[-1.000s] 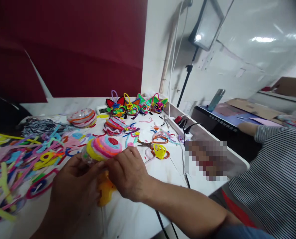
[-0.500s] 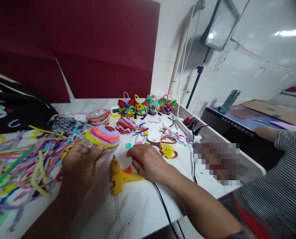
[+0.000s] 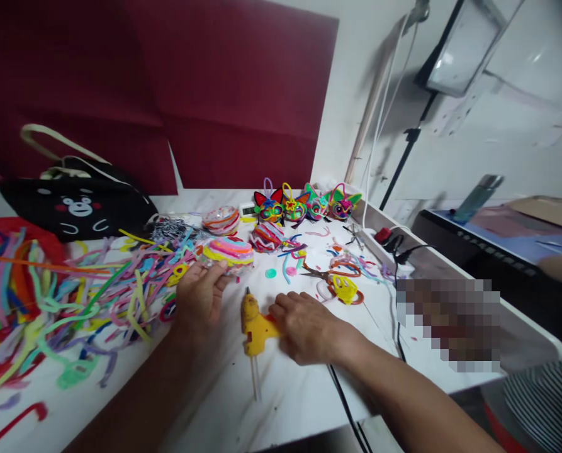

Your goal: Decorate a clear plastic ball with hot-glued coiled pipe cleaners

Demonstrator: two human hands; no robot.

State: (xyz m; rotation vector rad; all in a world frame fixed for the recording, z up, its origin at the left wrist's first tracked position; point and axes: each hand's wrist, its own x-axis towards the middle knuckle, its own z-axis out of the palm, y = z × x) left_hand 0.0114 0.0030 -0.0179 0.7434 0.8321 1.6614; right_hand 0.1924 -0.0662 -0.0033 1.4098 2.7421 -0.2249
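A clear dome wrapped in yellow, orange, pink and blue fuzzy stripes (image 3: pixel 228 251) is in my left hand (image 3: pixel 199 290), thumb in front and fingers beneath. It is low over the table, and I cannot tell whether it touches. My right hand (image 3: pixel 306 324) is closed around the handle of a yellow glue gun (image 3: pixel 256 327). The gun lies on the table, nozzle pointing away from me, a clear glue stick (image 3: pixel 255 377) coming out of its rear. Beyond my right hand are orange-handled scissors (image 3: pixel 325 275) and a yellow fuzzy piece (image 3: pixel 345 290).
Heaps of pipe cleaners (image 3: pixel 106 296) cover the left side. Several decorated animal-face ornaments (image 3: pixel 269 206) stand at the back, near two other striped domes (image 3: pixel 220 220) (image 3: pixel 267 236). A power strip (image 3: pixel 384 250) and black cable (image 3: pixel 344 402) lie right. A person's striped sleeve (image 3: pixel 547 402) shows right.
My right hand has come down and closed on the glue gun's handle. The dome in my left hand has been lowered and tilted. The view has swung left.
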